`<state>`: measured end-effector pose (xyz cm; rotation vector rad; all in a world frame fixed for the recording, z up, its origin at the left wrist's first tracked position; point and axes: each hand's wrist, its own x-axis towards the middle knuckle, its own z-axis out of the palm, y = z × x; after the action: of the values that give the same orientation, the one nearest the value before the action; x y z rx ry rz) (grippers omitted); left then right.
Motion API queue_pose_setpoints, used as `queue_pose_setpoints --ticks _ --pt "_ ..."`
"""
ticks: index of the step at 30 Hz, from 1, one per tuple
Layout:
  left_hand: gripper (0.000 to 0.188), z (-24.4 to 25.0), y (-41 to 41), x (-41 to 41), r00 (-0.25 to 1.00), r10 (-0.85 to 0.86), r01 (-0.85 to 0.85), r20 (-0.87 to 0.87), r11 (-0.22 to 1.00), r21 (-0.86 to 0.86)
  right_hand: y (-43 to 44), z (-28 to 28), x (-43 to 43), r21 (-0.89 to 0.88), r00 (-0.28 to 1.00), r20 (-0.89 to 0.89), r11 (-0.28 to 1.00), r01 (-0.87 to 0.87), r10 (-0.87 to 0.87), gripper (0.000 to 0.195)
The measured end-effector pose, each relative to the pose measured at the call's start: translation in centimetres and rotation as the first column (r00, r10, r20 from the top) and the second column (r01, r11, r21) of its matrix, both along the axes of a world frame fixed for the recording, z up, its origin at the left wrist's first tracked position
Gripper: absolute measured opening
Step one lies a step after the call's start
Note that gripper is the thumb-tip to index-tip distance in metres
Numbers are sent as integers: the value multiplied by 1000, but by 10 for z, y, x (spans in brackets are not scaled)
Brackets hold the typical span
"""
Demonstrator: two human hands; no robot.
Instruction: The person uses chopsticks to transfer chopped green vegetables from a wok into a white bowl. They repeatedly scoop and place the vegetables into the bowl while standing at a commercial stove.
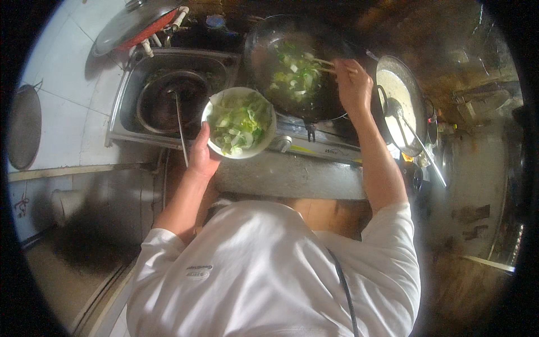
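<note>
My left hand grips a white bowl at its lower left rim. Chopped green and white vegetable pieces, perhaps scallion or leek, lie inside the bowl. It hovers between the sink and the gas stove. In my right hand is a pair of chopsticks, whose tips reach into a large dark wok. More of the same chopped greens sit in the middle of the wok. Haze over the wok blurs its contents.
At left, a steel sink holds a dark round pan with a long-handled utensil across it. A pot of pale liquid stands right of the stove, a ladle leaning over its rim. A red-edged lid leans by the wall.
</note>
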<state>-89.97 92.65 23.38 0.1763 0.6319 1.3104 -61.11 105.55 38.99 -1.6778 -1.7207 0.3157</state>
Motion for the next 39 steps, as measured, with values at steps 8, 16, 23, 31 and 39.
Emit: queue_pose_setpoints --ticks 8,16,23,31,39 --pt "52 -2 -2 -2 999 6 -7 -47 1000 -16 45 -52 -1 -50 935 339 994 -94 106 23" --pt "54 6 -3 2 992 8 -17 -124 998 -67 -29 -42 -26 38 933 29 933 -359 358 17" --pt "47 0 -1 3 993 -1 0 -117 1000 -15 -90 28 -52 -157 957 -209 959 -234 199 17" --pt "46 -6 -3 5 992 9 -10 -123 1000 -4 -101 18 -43 -53 882 -196 894 -445 428 12" --pt "48 -4 -4 5 988 9 -17 -151 999 -48 24 -31 -11 4 997 35 997 -74 74 23"
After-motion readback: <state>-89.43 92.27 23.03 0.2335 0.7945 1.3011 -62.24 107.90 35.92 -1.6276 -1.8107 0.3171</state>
